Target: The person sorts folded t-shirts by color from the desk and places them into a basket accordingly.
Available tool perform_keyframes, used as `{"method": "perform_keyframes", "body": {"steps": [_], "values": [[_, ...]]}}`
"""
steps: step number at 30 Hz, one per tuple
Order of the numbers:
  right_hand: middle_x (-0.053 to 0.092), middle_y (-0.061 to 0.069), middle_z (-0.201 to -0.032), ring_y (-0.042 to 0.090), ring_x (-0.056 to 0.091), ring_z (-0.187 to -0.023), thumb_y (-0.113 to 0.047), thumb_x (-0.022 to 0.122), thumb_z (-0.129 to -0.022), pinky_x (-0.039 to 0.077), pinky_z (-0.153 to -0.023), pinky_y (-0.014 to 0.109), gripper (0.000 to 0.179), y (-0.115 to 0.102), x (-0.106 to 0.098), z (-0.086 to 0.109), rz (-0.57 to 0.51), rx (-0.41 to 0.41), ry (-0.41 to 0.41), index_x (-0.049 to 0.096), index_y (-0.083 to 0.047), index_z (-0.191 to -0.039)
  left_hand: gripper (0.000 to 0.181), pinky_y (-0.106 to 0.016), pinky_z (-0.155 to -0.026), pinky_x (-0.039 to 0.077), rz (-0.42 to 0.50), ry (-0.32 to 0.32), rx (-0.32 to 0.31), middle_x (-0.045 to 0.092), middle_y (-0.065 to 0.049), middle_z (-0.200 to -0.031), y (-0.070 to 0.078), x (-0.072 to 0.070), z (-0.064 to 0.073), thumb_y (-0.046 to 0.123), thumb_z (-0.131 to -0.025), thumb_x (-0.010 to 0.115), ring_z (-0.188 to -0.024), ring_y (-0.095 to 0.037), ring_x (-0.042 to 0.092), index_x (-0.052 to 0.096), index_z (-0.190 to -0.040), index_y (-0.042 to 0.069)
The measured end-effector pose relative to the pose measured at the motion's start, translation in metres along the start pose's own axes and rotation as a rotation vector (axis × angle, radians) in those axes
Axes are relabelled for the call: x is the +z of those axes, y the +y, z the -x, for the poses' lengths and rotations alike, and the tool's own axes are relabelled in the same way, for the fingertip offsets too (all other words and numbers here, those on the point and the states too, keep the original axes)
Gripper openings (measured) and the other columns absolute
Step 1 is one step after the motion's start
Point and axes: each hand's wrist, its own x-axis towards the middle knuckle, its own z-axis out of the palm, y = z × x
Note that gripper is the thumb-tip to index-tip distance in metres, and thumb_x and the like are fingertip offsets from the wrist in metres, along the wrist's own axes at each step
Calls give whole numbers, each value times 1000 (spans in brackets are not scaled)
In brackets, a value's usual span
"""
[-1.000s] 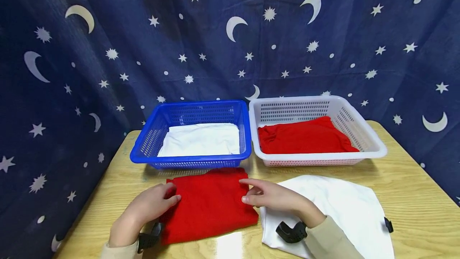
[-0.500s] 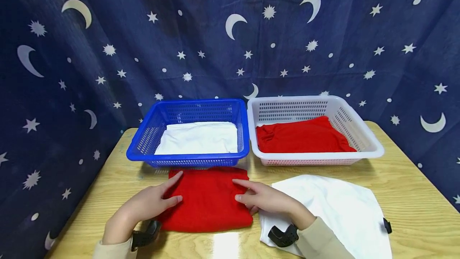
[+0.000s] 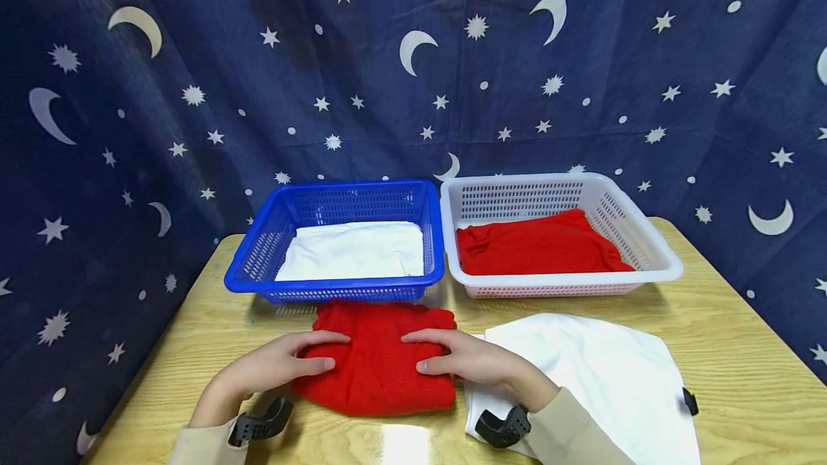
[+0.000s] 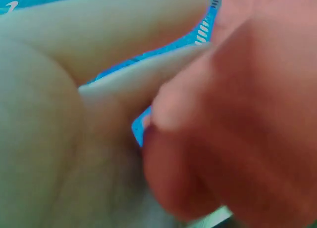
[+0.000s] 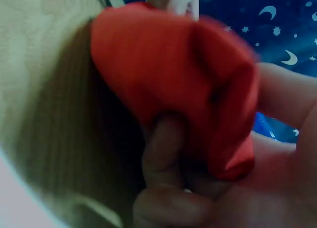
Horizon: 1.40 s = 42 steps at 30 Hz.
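Note:
A folded red cloth point(image 3: 377, 375) is gripped between both hands in front of the blue basket, its middle bunched into soft creases. My left hand point(image 3: 274, 364) holds the left side, thumb and forefinger on top. On the opposite side my right hand point(image 3: 468, 361) grips the cloth, thumb above. In the right wrist view, curled fingers point(image 5: 166, 151) reach under the red cloth point(image 5: 148, 60), which stands off the wooden surface at that edge. Red fabric point(image 4: 257, 124) fills the left wrist view against the left palm; the tips of the left fingers are partly hidden by it.
Behind stand a blue basket point(image 3: 242, 275) with a folded white cloth point(image 3: 355, 250) and a white basket point(image 3: 659, 268) with a folded red cloth point(image 3: 536, 246). Another white cloth point(image 3: 601, 372) lies at right, partly under the right forearm. A starry curtain point(image 3: 362, 56) hangs behind the table point(image 3: 220, 293).
The hands have moved closer together and taken hold of the red cloth at its sides. Its flat shape has narrowed and bunched up, with creases in the middle.

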Motion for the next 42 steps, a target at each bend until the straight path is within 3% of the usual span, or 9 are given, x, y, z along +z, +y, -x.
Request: {"method": "perform_keyframes", "body": {"steps": [3,5,13,16,24,28,34,38,42], "values": [[51,-5,-124,19,41,-120,-31,61,-86,35,-97,40,37,-5,-4,2,147,-43,11,55,-31,-123,37,-42,-88,40,18,-28,-5,49,-8,-129,2,2,-2,34,-88,59,-115,-29,42,56,-124,28],[53,-6,-122,18,43,-118,-31,61,-86,37,-96,39,36,-9,-6,4,177,-53,5,56,-31,-121,35,-41,-87,40,8,-16,-13,50,-7,-127,4,4,-3,35,-86,61,-114,-28,43,58,-121,30],[55,0,-120,19,54,-108,-26,57,-89,47,-87,32,34,-22,-11,9,38,-130,-57,56,-29,-123,23,-30,-76,45,38,36,67,55,-5,-108,8,8,-11,32,-88,60,-100,-23,49,60,-109,24],[52,2,-124,21,51,-112,-27,57,-89,48,-86,33,36,-30,-17,17,-2,-139,-48,55,-27,-125,22,-29,-76,48,74,3,69,55,-4,-111,15,8,-11,33,-88,60,-101,-23,50,60,-109,25],[52,10,-126,27,50,-113,-21,56,-89,50,-85,39,38,-54,-35,48,-114,-164,-25,55,-17,-127,27,-31,-75,52,135,-114,128,53,-7,-117,56,5,6,27,-89,59,-102,-24,53,58,-115,25],[50,13,-127,29,52,-112,-17,53,-91,50,-85,40,36,-64,-40,59,-144,-244,-12,54,-11,-126,29,-32,-75,53,137,-124,178,52,-8,-118,77,-4,19,24,-90,58,-102,-24,54,55,-119,24],[50,17,-124,30,56,-107,-8,49,-92,51,-82,42,35,-75,-48,66,-177,-378,49,52,-5,-127,29,-34,-77,53,167,-84,283,51,-12,-119,97,-16,25,18,-93,53,-101,-24,58,52,-122,18],[48,17,-127,31,57,-106,-7,49,-91,52,-80,43,36,-81,-54,71,-179,-406,117,50,-6,-128,28,-37,-75,54,231,-60,278,52,-13,-118,110,-17,18,18,-94,52,-95,-27,63,51,-122,17],[47,15,-128,30,54,-108,-10,49,-92,52,-81,40,33,-85,-65,77,-142,-427,226,52,-7,-125,28,-37,-74,54,227,17,285,54,-12,-115,125,-17,6,23,-94,52,-92,-28,64,52,-121,19]]}}
